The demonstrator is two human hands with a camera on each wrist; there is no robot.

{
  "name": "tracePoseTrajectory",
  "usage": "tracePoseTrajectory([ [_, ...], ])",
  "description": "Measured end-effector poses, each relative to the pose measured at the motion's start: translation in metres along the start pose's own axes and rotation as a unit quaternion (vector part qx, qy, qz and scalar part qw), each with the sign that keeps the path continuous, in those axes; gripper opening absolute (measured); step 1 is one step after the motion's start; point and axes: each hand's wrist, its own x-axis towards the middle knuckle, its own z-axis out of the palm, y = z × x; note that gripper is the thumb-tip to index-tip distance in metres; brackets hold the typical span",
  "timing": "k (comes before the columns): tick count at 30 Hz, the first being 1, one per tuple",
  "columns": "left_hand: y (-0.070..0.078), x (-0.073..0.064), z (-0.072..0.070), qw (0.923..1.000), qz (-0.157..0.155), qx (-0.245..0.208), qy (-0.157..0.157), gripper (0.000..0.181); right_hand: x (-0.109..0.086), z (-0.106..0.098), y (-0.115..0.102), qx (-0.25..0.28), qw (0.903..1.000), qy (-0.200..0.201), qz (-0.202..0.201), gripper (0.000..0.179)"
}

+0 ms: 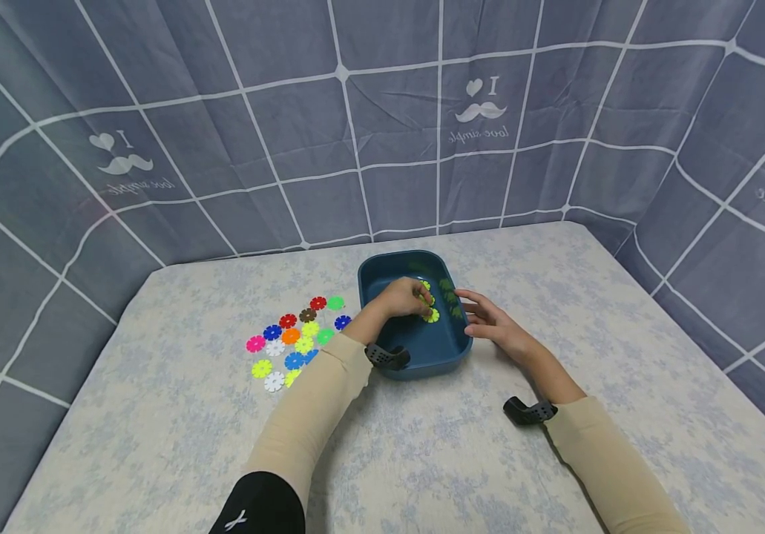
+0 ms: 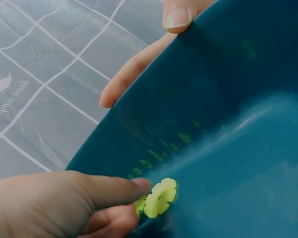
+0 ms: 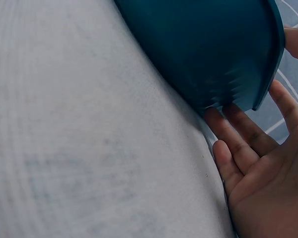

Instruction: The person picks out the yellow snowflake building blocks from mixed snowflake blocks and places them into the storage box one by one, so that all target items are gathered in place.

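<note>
A dark teal plastic bin stands on the table. Inside it, my left hand pinches yellow-green flower-shaped plastic discs between thumb and fingers. One disc shows well in the left wrist view, and another is partly hidden behind the fingers. The head view has yellow-green discs by the fingertips; whether they are joined is unclear. My right hand is at the bin's right side, fingers fairly straight and spread. Its fingertips touch the outer wall, and the thumb meets the rim.
Loose flower-shaped discs in several colours lie left of the bin, among them a pink one, an orange one and a white one. A grey-blue checked curtain hangs behind the pale patterned table.
</note>
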Motion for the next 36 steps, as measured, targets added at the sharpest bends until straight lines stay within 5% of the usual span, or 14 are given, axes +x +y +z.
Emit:
tracePoseTrajectory([
  [6, 0.005, -0.003, -0.006, 0.9990, 0.018, -0.041, 0.009, 0.023, 0.001, -0.001, 0.000, 0.001, 1.0000, -0.004, -0.006, 0.070],
  [36, 0.020, -0.045, -0.052, 0.9956, 0.064, -0.014, 0.066, 0.025, 0.001, 0.001, -0.001, 0.010, 0.9999, 0.002, -0.011, 0.068],
])
